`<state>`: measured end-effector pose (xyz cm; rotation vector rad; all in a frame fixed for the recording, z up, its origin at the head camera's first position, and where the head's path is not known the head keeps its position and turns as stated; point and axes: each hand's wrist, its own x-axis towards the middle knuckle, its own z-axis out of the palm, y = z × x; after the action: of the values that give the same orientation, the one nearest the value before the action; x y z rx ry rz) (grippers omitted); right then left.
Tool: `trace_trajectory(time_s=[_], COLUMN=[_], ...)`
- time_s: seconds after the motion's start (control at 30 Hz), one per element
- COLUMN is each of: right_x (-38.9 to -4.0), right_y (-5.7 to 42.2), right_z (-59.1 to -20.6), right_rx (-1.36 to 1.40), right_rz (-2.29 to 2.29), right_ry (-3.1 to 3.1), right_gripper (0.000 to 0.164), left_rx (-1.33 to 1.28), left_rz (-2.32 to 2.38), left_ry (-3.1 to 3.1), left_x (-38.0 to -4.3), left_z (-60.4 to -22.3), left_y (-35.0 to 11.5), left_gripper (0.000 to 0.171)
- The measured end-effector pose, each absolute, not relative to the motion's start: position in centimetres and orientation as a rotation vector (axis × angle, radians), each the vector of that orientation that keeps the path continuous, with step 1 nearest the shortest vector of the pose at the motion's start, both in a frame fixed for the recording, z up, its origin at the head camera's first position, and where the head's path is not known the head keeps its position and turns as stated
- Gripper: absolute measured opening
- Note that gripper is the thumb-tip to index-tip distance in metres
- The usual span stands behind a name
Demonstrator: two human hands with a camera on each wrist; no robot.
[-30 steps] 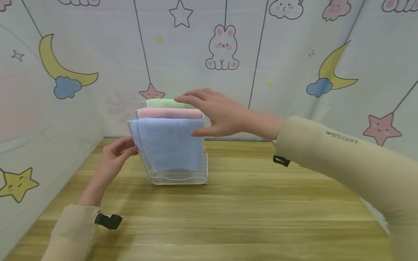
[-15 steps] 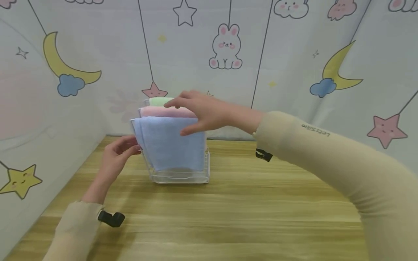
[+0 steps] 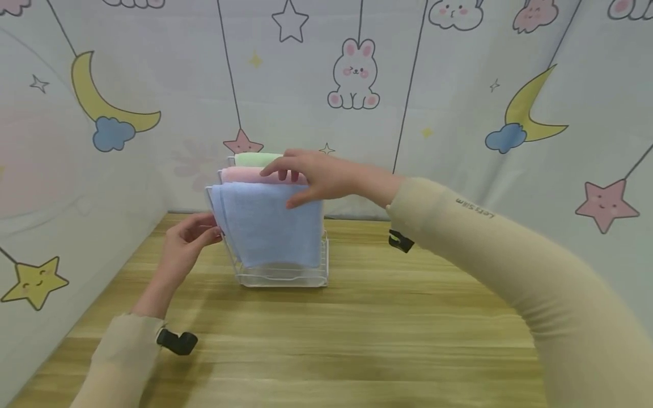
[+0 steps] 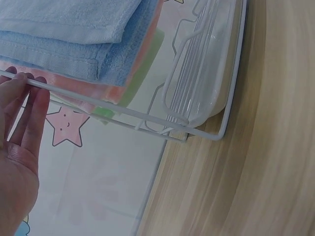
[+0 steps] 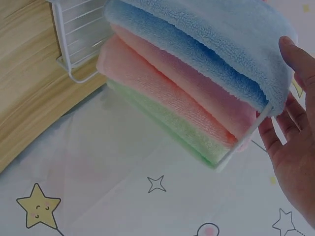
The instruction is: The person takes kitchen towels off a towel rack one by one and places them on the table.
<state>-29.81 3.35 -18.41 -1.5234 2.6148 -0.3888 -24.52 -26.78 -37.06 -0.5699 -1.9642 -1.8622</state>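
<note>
The folded light-blue terry towel point(image 3: 265, 232) hangs over the white wire rack point(image 4: 216, 136), long axis crosswise, hem downward. The right hand's point(image 3: 321, 174) spread thumb and fingers straddle its top right corner; the left hand point(image 3: 181, 242) pinches the rack's left rail.

- We see one white wire rack point(image 3: 285, 278), standing upright.
- A folded blue towel point(image 3: 270, 226) hangs at its front.
- Behind hang pink towel point(image 3: 240, 174), then green towel point(image 3: 257, 160).
</note>
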Motion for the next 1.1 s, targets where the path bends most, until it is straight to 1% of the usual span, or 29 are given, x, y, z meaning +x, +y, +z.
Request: trace_trajectory(time_s=[0.23, 0.77, 0.97, 1.1], right_x=[-30.9, -31.8, -31.8, -31.6], right_y=[2.8, 2.8, 2.9, 2.9], right_z=[-19.5, -21.0, -21.8, -22.0], right_rx=[-1.596, -1.788, -1.855, -1.924], right_rz=[-0.395, -0.587, -0.688, -0.678], right_ry=[2.602, 2.596, 2.609, 2.627], right_gripper=[0.054, 0.027, 0.024, 0.022], left_rx=[-0.587, -0.549, -0.547, -0.537], left_rz=[-1.818, -1.809, -1.811, -1.814], left_ry=[-1.982, -2.014, -2.018, -2.023], left_x=[-24.4, -24.4, -24.5, -24.4], left_z=[-37.1, -36.8, -36.8, -36.8], left_y=[-27.2, -26.7, -26.9, -26.8], left_gripper=[0.026, 0.025, 0.025, 0.025])
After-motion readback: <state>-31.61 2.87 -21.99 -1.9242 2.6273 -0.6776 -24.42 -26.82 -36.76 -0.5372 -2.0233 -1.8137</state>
